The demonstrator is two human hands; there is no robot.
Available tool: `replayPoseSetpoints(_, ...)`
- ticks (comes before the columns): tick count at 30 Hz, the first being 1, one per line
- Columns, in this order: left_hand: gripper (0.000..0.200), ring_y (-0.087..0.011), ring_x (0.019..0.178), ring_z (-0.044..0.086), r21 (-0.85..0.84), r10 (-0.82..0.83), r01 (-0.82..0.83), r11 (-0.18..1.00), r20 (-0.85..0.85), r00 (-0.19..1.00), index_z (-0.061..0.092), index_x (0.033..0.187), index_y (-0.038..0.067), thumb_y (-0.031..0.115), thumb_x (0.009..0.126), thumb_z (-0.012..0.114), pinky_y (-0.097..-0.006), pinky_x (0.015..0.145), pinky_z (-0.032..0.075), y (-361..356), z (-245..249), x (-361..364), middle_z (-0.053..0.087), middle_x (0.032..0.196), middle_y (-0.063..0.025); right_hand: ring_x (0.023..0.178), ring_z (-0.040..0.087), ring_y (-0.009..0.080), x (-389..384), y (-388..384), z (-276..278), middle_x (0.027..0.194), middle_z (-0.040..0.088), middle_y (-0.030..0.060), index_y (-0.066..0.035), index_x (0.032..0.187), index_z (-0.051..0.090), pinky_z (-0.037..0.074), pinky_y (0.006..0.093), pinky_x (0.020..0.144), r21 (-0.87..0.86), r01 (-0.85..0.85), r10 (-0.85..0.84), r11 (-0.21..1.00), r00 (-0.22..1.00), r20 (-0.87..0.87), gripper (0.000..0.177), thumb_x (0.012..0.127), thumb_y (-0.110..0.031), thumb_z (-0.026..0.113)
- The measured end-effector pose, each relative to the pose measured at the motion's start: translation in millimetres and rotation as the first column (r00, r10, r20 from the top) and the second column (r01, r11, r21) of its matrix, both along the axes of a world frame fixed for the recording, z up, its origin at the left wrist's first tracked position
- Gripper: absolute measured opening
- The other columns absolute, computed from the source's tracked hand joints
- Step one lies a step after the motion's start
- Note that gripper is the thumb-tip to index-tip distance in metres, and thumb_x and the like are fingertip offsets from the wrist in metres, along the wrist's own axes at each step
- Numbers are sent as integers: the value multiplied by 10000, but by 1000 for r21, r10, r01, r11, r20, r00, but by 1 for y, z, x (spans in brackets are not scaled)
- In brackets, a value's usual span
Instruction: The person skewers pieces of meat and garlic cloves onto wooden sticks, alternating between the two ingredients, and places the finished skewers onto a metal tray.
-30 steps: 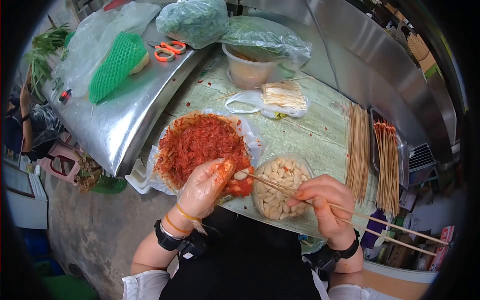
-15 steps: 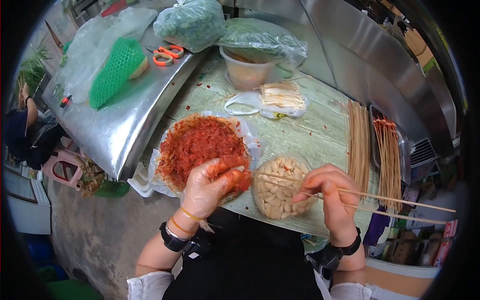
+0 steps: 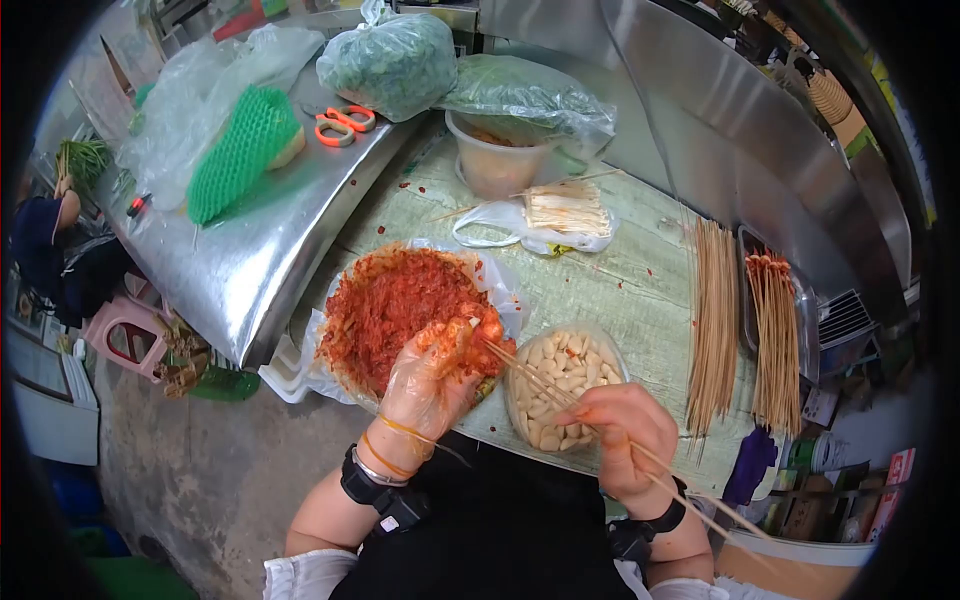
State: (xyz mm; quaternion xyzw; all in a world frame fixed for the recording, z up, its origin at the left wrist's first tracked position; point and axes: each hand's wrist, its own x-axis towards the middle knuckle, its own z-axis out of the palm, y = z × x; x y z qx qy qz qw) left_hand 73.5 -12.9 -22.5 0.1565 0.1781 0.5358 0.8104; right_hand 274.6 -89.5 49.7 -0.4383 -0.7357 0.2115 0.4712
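Observation:
My left hand (image 3: 437,372), in a clear glove smeared red, is closed around a lump of red-coated food (image 3: 478,335) at the right edge of a bowl of red chili mixture (image 3: 400,300). Two thin wooden skewers (image 3: 540,380) run from that lump to my right hand (image 3: 625,435), whose fingers pinch them. Below the skewers sits a clear container of peeled garlic cloves (image 3: 565,380). Whether the skewer tips pierce the lump is hidden by the red paste.
Bare skewers (image 3: 712,320) and a metal tray (image 3: 808,340) with loaded skewers (image 3: 772,330) lie right. Behind are enoki-like strips (image 3: 566,210), a plastic tub (image 3: 495,165) and bagged greens (image 3: 388,65). Orange scissors (image 3: 345,125) rest on the steel counter (image 3: 290,225). Another person (image 3: 60,240) sits far left.
My right hand has moved left and down, and the skewers now slope more steeply. My left hand has turned and shifted slightly right. The view has shifted a little.

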Motion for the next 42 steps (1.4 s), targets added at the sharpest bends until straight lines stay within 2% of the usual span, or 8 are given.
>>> replayPoseSetpoints(14,256,-238,1021,589,-22,94,-93,995,67,993,536,1143,-28,73,908,552,-396,924,489,-2,-6,6,605,1088,-145,699,640,257,-10,5,-6,904,627,138,2,908,636,524,318,579,173,-92,62,981,983,171,130,843,-85,564)
replayPoseSetpoints(16,251,-238,1017,591,-29,101,-99,995,70,992,537,1140,-29,68,908,549,-397,919,492,-2,-5,6,607,1081,-144,711,625,233,-16,3,-8,856,668,104,-41,863,644,507,308,624,149,-13,-9,989,990,143,300,953,-248,446)
replayPoseSetpoints(20,242,-242,1009,594,-49,112,-109,993,76,991,535,1139,-30,53,911,536,-395,907,499,-2,-6,6,605,1080,-144,705,622,221,-12,8,-11,841,656,118,-35,854,636,504,311,613,141,-45,23,989,988,150,322,961,-261,434)
replayPoseSetpoints(22,241,-245,1008,594,-58,122,-118,991,74,990,533,1141,-29,49,912,529,-394,902,502,-4,-3,7,602,1084,-145,697,629,246,-10,12,-11,834,642,105,-22,890,631,512,309,593,112,-49,50,992,999,-4,153,895,-112,507)
replayPoseSetpoints(25,240,-251,1008,595,-72,131,-126,989,68,989,529,1144,-27,39,914,518,-398,895,507,-5,-4,7,596,1093,-147,685,641,214,-11,17,-7,802,620,126,-26,833,602,501,303,615,119,-14,14,993,1000,5,355,982,-270,391)
replayPoseSetpoints(32,242,-267,1014,593,-86,102,-93,992,106,989,526,1148,-26,31,913,511,-423,894,507,-4,-11,4,598,1088,-157,696,625,213,-12,21,-13,810,632,118,-33,817,596,493,302,611,13,5,-2,1000,983,-182,333,980,-242,395)
replayPoseSetpoints(34,244,-269,1014,593,-94,115,-106,990,93,989,526,1149,-26,34,912,513,-425,893,508,-2,-10,5,599,1086,-159,698,614,203,-14,21,-13,824,640,88,-41,835,608,490,295,607,124,-37,36,992,999,8,288,967,-214,420)
replayPoseSetpoints(42,245,-266,999,602,-86,148,-148,985,-3,989,531,1146,-21,31,907,519,-410,891,510,2,-13,6,606,1079,-156,679,607,218,-25,18,-11,848,643,67,-67,883,631,496,293,585,191,-106,63,976,974,218,186,928,-173,484)
